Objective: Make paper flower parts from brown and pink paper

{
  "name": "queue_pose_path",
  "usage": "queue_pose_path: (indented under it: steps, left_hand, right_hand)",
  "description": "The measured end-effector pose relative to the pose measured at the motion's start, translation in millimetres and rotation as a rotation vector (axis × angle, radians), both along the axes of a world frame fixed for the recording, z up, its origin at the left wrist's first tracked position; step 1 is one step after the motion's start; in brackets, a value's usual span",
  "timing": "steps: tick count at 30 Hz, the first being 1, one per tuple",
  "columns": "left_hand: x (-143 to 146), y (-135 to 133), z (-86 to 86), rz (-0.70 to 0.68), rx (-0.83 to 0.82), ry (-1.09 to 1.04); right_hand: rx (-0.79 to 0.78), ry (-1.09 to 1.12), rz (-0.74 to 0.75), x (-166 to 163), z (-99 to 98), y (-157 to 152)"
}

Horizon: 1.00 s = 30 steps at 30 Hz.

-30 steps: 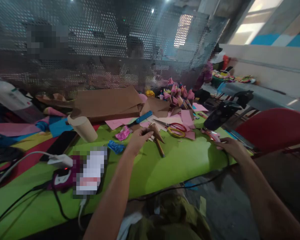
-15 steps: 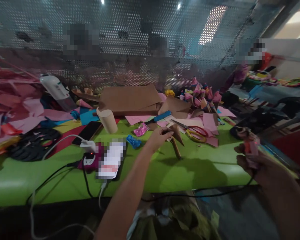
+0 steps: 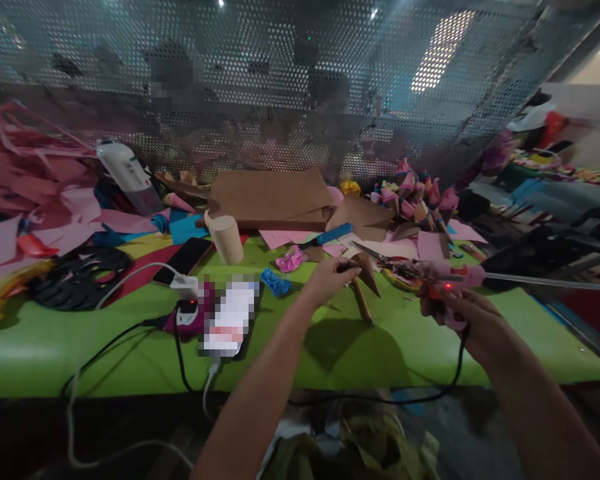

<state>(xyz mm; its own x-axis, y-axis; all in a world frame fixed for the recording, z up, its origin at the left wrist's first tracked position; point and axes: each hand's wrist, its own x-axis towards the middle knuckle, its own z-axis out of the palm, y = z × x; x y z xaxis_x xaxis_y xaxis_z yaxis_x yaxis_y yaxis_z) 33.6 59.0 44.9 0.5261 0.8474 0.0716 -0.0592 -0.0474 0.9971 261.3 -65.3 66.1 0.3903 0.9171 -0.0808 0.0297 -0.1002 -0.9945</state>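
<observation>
My right hand (image 3: 470, 320) is wrapped round a pink glue gun (image 3: 447, 275), a clear glue stick (image 3: 545, 281) jutting from its back and a red light glowing on its side. The gun's nozzle points left. My left hand (image 3: 333, 277) pinches a folded piece of brown paper (image 3: 369, 272) above the green table (image 3: 280, 340). Just below that paper lies a narrow brown strip (image 3: 363, 301). Scissors (image 3: 400, 279) with red and yellow handles are partly hidden behind the glue gun. A blue-handled cutter (image 3: 334, 233) rests behind my left hand.
A cardboard piece (image 3: 270, 197) and a heap of small pink cones (image 3: 415, 190) stand at the back. On the left are a cardboard tube (image 3: 226, 240), a lit phone (image 3: 230, 320), a dark phone (image 3: 184, 260), a purple power strip (image 3: 190, 317) and a black spool (image 3: 80, 277). Cables cross the front edge.
My right hand has brought the glue gun leftward from the right side, turning it level, close to the brown paper. My left hand keeps its pinch on the paper. The view has shifted slightly.
</observation>
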Motion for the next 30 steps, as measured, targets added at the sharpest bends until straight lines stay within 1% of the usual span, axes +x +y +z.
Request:
queue_pose_path:
  steps: [4,10,16,21,26,30]
  left_hand:
    - [-0.9,-1.6,1.2,-0.016,0.007,0.003]
    - [-1.9,-2.4,5.4,-0.017,0.045,0.024]
    - [-3.0,-2.5,8.3,-0.039,0.067,0.083]
    - [-3.6,-2.3,6.3,-0.056,0.076,0.155]
    - [-2.1,-0.2,2.6,-0.056,0.091,0.155]
    - [-1.6,0.3,2.7,-0.059,0.104,0.169]
  right_hand:
    - [0.002,-0.036,0.079,-5.4,1.7,1.3]
    - [-0.006,-0.03,0.061,-6.6,-3.4,3.7]
    - [0.001,-0.048,0.09,-4.2,-7.4,5.0]
    - [-0.031,-0.047,0.091,-5.0,-7.2,4.9]
    - [-0.037,-0.046,0.088,-1.4,-12.6,4.5]
    - [-0.027,-0.047,0.105,-0.7,-13.0,4.9]
